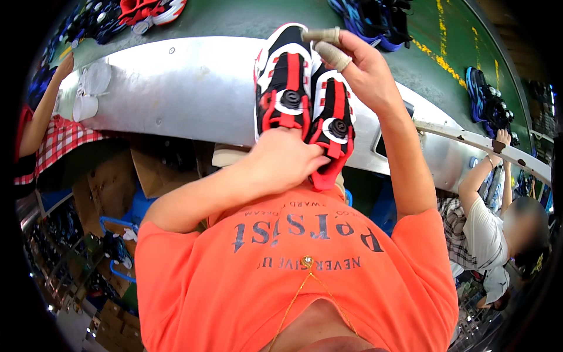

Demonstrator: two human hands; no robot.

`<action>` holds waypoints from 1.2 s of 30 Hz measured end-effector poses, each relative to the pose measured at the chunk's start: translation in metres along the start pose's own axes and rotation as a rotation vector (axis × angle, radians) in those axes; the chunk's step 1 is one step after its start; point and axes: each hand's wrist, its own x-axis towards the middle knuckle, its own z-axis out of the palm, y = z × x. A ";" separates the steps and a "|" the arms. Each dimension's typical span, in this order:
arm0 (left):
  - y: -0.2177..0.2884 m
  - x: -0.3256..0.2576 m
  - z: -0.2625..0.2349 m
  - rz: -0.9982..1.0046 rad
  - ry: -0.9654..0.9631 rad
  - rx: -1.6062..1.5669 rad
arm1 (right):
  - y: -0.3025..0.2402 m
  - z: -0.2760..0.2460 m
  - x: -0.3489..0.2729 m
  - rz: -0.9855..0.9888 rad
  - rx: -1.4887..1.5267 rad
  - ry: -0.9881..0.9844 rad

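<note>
A pair of black, white and red sneakers with round black dials lies toes away from me: the left sneaker (pixel 283 82) and the right sneaker (pixel 334 108). My left hand (pixel 286 157) is closed at their heel ends, its fingers around the collar of the left sneaker and partly hidden there. Its fingertips reach toward the right sneaker's opening. Over the toe ends is my right hand (pixel 366 67), with fabric covers on thumb and index finger. Those two fingers are apart with nothing between them; whether they touch the toes I cannot tell.
A metal ledge (pixel 193 88) runs under the sneakers beside a green conveyor belt (pixel 234 20). Blue-black shoes (pixel 375 20) and red shoes (pixel 153 10) stand on the belt. White containers (pixel 86 107) sit at left. Co-workers' arms (pixel 50 108) show at left and right.
</note>
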 end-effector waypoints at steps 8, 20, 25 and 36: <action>-0.110 0.067 -0.129 0.004 0.353 0.221 | 0.010 -0.080 -0.014 0.007 -0.262 0.268; -0.091 0.117 -0.072 -0.212 0.176 -0.317 | 0.097 -0.134 0.055 0.166 -1.288 0.146; -0.090 0.070 -0.009 -0.398 0.411 -0.770 | 0.042 -0.074 0.037 0.003 -1.147 0.027; -0.097 0.026 0.011 -0.428 0.527 -0.224 | 0.001 0.072 -0.097 -0.206 -0.377 -0.094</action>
